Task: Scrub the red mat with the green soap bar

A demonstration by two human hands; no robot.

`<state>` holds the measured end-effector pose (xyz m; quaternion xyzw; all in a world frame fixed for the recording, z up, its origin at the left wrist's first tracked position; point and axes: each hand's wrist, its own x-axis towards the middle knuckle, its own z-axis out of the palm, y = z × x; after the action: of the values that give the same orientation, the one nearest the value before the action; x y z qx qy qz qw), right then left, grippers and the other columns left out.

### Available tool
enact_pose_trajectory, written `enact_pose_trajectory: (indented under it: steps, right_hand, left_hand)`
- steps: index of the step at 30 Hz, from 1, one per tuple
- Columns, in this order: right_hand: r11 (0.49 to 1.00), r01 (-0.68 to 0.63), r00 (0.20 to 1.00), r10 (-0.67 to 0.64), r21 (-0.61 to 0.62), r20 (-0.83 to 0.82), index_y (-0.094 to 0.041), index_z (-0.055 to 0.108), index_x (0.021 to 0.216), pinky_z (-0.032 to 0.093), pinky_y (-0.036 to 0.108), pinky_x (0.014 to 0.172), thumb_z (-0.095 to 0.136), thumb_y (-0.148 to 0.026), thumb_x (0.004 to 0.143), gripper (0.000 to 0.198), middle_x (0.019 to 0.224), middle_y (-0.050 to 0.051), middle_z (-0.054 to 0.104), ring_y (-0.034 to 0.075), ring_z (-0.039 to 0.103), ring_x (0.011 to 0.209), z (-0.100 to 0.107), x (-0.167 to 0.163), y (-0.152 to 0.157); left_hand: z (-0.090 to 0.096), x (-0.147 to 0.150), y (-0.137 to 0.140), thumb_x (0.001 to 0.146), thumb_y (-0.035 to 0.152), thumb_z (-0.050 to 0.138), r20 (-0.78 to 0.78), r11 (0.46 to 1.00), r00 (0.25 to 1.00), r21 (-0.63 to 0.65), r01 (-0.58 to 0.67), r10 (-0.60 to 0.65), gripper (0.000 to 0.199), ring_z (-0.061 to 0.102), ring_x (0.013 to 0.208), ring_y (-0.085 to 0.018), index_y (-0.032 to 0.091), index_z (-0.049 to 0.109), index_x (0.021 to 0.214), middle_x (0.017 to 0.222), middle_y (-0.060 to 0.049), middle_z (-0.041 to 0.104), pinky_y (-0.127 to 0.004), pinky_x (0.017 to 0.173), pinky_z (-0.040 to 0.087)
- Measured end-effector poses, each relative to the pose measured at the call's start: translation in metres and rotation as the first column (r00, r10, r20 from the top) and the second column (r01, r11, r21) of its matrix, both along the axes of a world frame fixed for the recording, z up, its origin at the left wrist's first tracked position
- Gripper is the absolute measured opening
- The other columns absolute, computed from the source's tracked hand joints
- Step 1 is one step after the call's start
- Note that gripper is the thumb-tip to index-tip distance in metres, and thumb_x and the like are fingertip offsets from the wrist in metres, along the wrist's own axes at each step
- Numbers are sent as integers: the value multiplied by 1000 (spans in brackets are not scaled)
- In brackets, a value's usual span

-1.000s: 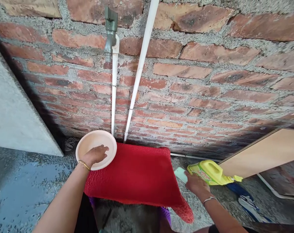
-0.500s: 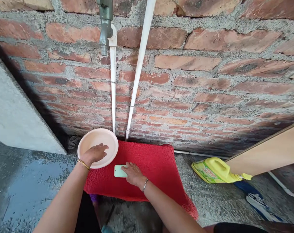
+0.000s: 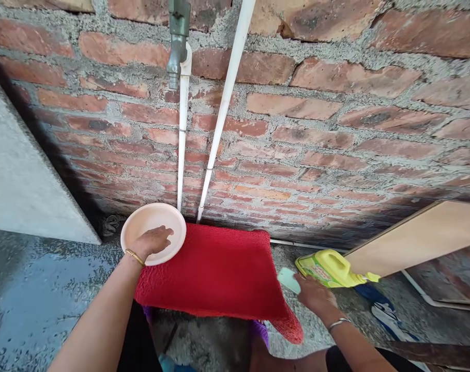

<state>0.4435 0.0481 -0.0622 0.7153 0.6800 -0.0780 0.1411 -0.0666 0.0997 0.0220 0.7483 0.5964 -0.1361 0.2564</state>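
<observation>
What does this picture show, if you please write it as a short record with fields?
left hand: over the pale pink basin, grip unclear
right hand: holding a flat mint-green object
red cloth: between both hands, basin at its left end
yellow bottle: beyond the right hand
tap: on the brick wall

Red cloth (image 3: 219, 274) spread; pale basin (image 3: 151, 219) at left end, green block (image 3: 289, 280) at right.

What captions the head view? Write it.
Left hand at round pink plastic basin; right hand holding flat pale green block.
</observation>
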Motion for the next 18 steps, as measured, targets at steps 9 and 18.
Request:
enact_pose_trajectory:
  steps: [9, 18]
  right_hand:
    - [855, -489, 849, 422, -172, -317, -24, 60, 134, 38, 42, 110, 59, -13, 74, 60, 140, 14, 56, 30, 52, 129, -28, -252, -1]
    - [847, -508, 841, 450, -154, -301, -24, 61, 130, 37, 39, 108, 55, -10, 73, 59, 139, 12, 57, 28, 53, 128, -39, -235, 1]
  left_hand:
    - [-3, 2, 2, 91, 26, 44, -26, 1000, 1000, -14, 12, -12, 45, 46, 138, -25, 25, 54, 135, 144, -10, 56, -40, 110, 39]
    - [-3, -1, 1, 91, 28, 43, -43, 1000, 999, -7, 2, -2, 46, 45, 139, -26, 25, 53, 136, 142, -10, 57, -40, 110, 40]
